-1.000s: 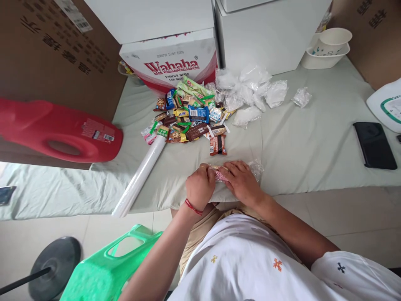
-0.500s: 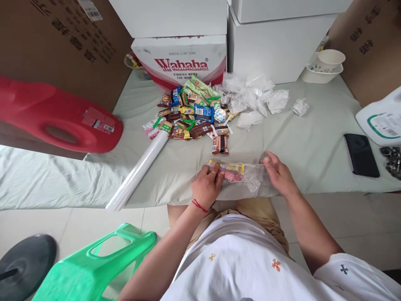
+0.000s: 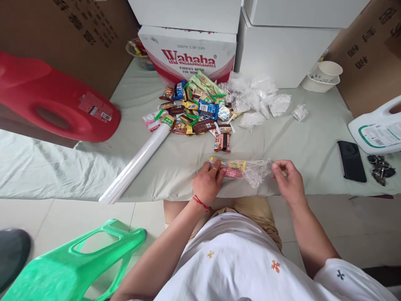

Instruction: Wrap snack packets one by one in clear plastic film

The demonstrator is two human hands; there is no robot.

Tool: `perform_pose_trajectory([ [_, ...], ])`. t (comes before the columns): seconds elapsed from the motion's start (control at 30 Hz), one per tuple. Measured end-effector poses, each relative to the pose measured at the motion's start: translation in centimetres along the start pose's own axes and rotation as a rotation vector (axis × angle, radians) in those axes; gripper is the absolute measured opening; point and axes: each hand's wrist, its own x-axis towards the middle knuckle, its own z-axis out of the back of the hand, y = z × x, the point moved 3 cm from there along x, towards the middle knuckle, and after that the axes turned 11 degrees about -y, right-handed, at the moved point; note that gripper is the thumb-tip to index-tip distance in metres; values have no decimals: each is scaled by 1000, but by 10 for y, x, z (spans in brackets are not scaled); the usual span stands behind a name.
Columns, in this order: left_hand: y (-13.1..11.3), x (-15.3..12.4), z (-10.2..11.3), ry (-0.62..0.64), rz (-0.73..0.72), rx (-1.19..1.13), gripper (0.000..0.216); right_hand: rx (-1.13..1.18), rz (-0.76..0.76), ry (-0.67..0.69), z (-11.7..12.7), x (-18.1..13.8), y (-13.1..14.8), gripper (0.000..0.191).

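Observation:
Near the front edge of the table, a yellow-edged snack bar lies beside a pink-wrapped snack. Clear plastic film covers them and trails crumpled to the right. My left hand wears a red cord bracelet at the wrist; its fingers are closed over the left end of the two snacks, hiding part of them. At the right end of the film, my right hand pinches its edge between thumb and forefinger. Just beyond lies a small brown snack packet.
A heap of wrapped snacks and crumpled clear plastic lie before a Wahaha carton. A film roll and red jug are left; a phone, keys and white jug right. A green stool stands below.
My right hand has moved slightly right and its thumb and forefinger have come together at the film's end. The film is more bunched up. My left hand stays on the snacks; the view has shifted.

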Motion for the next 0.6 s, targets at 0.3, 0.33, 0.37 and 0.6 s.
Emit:
perform_pose_trajectory([
  [0.3,1,-1,-2,-3,-21,11,47,-299,537,-55,-17,-69,-1,35],
  [0.33,1,0,-2,-9,-21,15,47,-273,517,-82,-18,-68,-1,26],
  [0.37,1,0,-1,-15,-20,17,47,-237,477,-105,-17,-66,-3,19],
  [0.6,0,0,-1,-8,-11,6,46,-154,97,-137,13,-44,-27,40],
])
